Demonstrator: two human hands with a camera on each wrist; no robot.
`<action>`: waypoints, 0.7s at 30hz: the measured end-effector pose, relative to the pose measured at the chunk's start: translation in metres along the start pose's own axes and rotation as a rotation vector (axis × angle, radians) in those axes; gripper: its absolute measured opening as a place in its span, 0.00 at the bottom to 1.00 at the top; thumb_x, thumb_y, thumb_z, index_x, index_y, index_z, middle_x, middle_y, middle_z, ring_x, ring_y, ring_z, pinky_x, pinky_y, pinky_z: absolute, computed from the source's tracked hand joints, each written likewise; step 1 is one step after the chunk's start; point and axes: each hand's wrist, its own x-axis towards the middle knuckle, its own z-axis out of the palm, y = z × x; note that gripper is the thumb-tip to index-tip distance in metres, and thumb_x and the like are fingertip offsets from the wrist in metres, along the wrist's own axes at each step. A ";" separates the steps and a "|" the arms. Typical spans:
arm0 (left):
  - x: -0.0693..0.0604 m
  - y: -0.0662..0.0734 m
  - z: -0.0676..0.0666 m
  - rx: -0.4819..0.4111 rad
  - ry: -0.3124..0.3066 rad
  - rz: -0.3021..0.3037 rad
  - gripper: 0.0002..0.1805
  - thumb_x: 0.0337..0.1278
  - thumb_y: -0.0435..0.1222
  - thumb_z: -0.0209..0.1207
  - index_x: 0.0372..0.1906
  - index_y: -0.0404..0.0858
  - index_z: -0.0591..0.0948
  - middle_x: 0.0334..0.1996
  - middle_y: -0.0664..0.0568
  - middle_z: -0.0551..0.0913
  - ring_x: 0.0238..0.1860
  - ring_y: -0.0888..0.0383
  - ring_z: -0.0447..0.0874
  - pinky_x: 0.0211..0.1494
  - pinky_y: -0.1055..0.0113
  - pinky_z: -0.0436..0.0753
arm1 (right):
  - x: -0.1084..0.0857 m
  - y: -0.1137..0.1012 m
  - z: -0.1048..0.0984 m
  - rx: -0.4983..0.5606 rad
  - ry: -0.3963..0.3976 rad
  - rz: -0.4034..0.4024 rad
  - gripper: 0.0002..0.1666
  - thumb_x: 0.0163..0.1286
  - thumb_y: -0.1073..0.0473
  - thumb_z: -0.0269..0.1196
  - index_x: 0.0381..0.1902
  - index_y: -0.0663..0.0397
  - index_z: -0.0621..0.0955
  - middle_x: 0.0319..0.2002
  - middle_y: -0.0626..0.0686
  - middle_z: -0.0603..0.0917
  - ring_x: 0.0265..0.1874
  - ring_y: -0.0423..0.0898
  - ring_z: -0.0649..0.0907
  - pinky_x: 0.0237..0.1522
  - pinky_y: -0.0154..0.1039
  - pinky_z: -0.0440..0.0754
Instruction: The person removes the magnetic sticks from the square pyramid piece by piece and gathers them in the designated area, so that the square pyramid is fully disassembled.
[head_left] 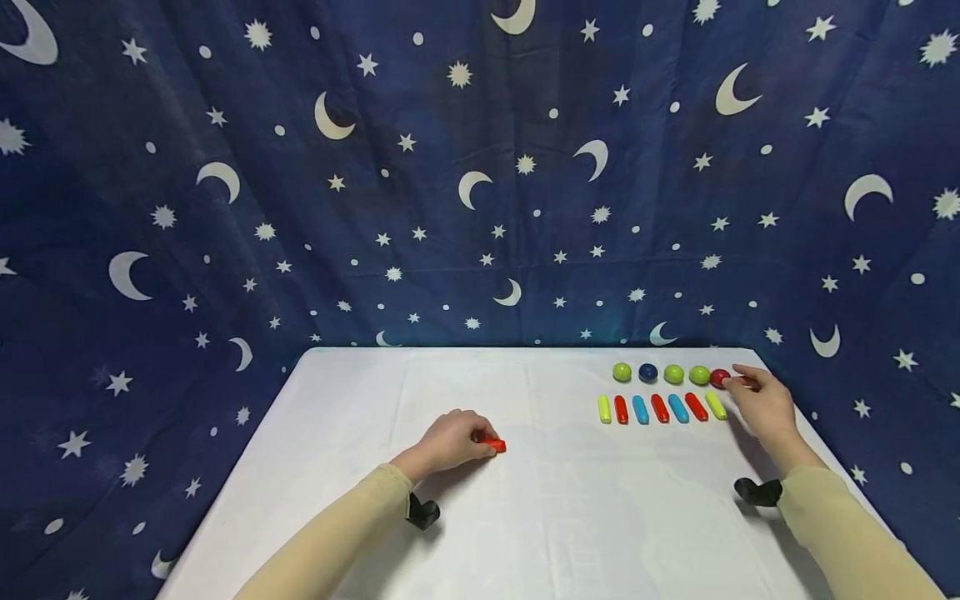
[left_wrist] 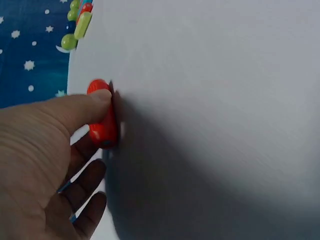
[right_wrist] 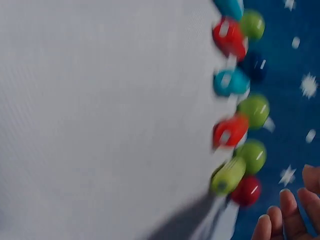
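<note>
On the white table, my left hand (head_left: 454,439) pinches a short red rounded bar (left_wrist: 103,120) between thumb and fingers. In the left wrist view the thumb lies along its upper part; the other fingers are loosely bent below. At the far right, my right hand (head_left: 765,406) is beside a red ball (head_left: 719,378), the last in a row of balls. The right wrist view shows its fingers (right_wrist: 292,215) slightly bent and apart from the red ball, holding nothing. A yellow-green bar (head_left: 716,406) lies just in front of that ball.
Behind the bars, green balls (head_left: 673,374) and a dark blue ball (head_left: 648,372) continue the back row. The front row has several bars, among them a red bar (head_left: 659,408) and a blue bar (head_left: 641,409). A star-patterned curtain (head_left: 480,167) hangs behind the table (head_left: 555,517).
</note>
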 end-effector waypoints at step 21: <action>0.086 0.090 0.036 -0.630 -0.012 -0.250 0.10 0.71 0.39 0.62 0.48 0.37 0.84 0.35 0.54 0.82 0.30 0.60 0.73 0.32 0.69 0.71 | -0.109 -0.052 0.060 0.073 -0.297 -0.309 0.27 0.76 0.47 0.64 0.65 0.54 0.79 0.49 0.53 0.85 0.50 0.52 0.80 0.41 0.38 0.81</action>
